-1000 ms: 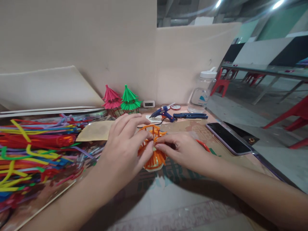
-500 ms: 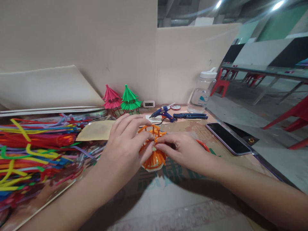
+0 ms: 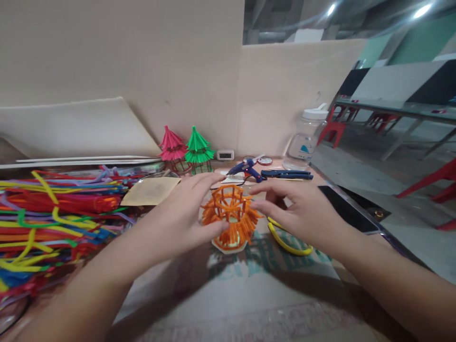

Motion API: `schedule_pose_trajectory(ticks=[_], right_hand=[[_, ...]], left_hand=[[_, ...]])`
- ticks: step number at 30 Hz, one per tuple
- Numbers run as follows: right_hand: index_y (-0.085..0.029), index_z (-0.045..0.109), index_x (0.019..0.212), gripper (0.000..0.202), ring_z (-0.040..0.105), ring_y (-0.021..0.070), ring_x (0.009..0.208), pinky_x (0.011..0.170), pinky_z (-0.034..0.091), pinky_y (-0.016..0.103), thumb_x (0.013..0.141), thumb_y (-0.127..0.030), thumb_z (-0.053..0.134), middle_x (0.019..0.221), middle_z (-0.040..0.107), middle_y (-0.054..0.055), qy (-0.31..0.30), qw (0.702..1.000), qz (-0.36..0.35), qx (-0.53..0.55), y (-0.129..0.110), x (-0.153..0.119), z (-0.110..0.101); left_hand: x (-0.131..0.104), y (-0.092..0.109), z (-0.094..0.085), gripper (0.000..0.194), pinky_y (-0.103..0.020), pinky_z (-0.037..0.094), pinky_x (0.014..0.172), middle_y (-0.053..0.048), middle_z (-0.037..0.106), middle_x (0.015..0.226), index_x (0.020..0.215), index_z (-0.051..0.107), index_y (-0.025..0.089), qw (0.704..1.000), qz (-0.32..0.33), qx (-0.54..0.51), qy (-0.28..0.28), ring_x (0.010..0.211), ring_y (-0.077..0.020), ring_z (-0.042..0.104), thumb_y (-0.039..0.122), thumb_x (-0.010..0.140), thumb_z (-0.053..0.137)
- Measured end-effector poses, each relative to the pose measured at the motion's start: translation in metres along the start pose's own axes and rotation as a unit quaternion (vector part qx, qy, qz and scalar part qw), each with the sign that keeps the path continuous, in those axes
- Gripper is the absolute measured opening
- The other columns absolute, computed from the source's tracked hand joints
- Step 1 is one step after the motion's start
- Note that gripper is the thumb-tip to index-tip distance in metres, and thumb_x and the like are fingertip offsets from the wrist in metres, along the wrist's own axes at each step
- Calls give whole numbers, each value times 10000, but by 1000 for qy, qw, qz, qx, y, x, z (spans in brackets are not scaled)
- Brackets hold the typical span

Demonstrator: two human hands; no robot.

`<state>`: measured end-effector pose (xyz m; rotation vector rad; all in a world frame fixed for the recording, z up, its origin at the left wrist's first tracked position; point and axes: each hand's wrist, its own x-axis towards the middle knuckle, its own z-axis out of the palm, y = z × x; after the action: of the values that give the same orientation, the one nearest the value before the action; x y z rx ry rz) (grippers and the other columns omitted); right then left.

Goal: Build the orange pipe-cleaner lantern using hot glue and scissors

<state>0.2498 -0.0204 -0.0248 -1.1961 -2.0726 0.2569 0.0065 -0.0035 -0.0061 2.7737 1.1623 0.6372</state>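
Note:
An orange pipe-cleaner model stands upright in the middle, a ring of posts above a fringed skirt on a pale flat base. My left hand curves round its left side, thumb reaching across the front and fingers extended behind; whether it touches is unclear. On the other side, my right hand has thumb and forefinger apart beside the upper posts, with nothing visible between them. A yellow curved loop lies below my right hand, partly covered by it.
Coloured pipe cleaners heap up at left. Pink and green pipe-cleaner towers stand at the back, near a blue glue gun, dark blue pliers-like tool and clear bottle. A phone lies at right.
My fingers have come away from their pinch at the model's middle and spread apart, the right hand moving rightward. More of the model now shows, and the yellow loop has come into sight.

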Motion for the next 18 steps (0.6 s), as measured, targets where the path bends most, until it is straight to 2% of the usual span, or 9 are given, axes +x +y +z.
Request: schedule_pose_trajectory(ticks=[3,7,11,18], right_hand=[[-237,724,985,141,587,141,644,598,415,270,948,-300,604,775,698,3,28,998,-53,-31,-7,3,-7],[-199,688,964,124,613,187,869,755,454,304,959,-228,568,891,664,41,-4,991,-123,-58,-21,9,-2],[-179,681,922,124,600,209,916,801,446,334,954,-204,564,905,633,56,-31,987,-126,-92,-30,13,6],[-185,681,932,105,593,212,934,814,449,337,951,-220,584,940,639,61,-43,983,-129,-123,-28,8,9]], left_hand=[[4,-15,7,675,-412,458,1065,-93,537,1465,1466,370,263,996,-14,-78,-42,1318,-277,540,414,875,660],[7,-20,17,749,-418,463,1076,-113,469,1531,1502,330,250,983,-42,-160,-74,1368,-286,501,413,861,681],[8,-15,21,757,-414,437,1118,-101,424,1566,1520,313,250,978,-20,-198,-60,1403,-264,462,389,867,670],[10,-13,21,718,-434,451,1100,-124,482,1522,1489,371,221,980,-31,-190,-54,1364,-277,508,392,860,672]])
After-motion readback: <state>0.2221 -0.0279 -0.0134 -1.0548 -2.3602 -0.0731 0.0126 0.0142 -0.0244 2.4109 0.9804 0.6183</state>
